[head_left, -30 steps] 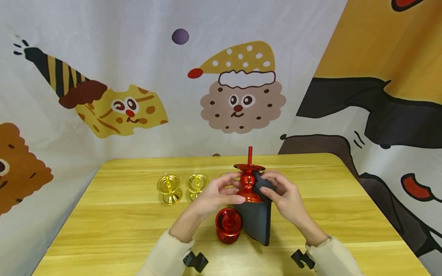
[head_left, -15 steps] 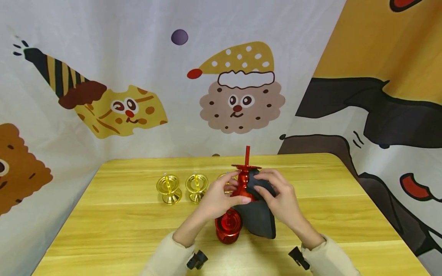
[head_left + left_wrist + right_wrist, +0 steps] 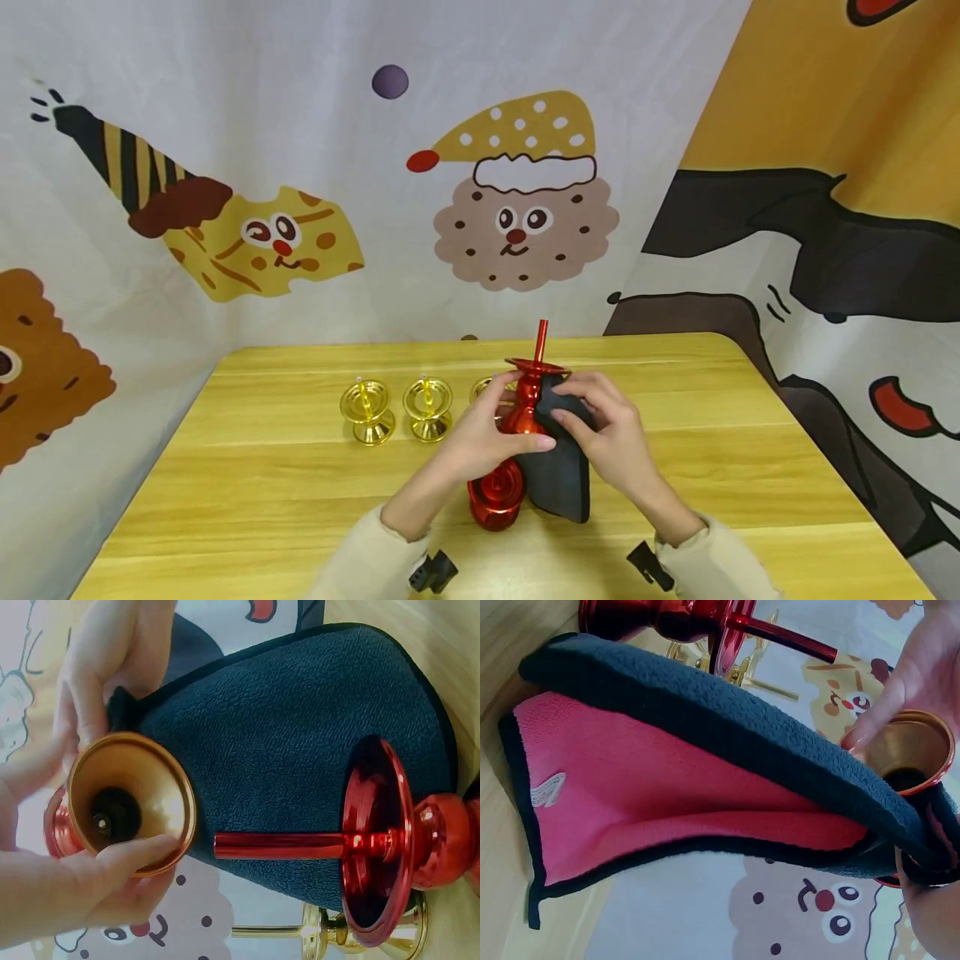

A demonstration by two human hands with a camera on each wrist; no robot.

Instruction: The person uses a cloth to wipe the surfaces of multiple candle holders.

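My left hand (image 3: 476,442) grips a red metallic candle holder (image 3: 527,412) by its base, its thumb across the rim of the hollow underside (image 3: 161,795). The holder is raised above the table and tilted, its thin tube pointing up and away. My right hand (image 3: 615,427) pinches a dark grey cloth (image 3: 558,479) against the holder's right side. The cloth hangs down below the hands, and its pink inner face (image 3: 652,772) shows in the right wrist view. A second red candle holder (image 3: 495,508) stands upright on the table just in front of my left hand.
Two gold candle holders (image 3: 372,429) stand in a row at the back left of the wooden table (image 3: 247,475). A third gold one (image 3: 483,388) is partly hidden behind my left hand. A printed curtain (image 3: 300,108) hangs behind the table.
The hanging part of the cloth has swung right and then back left. My left thumb has shifted right over the base, and the raised red candle holder has tilted and moved slightly left.
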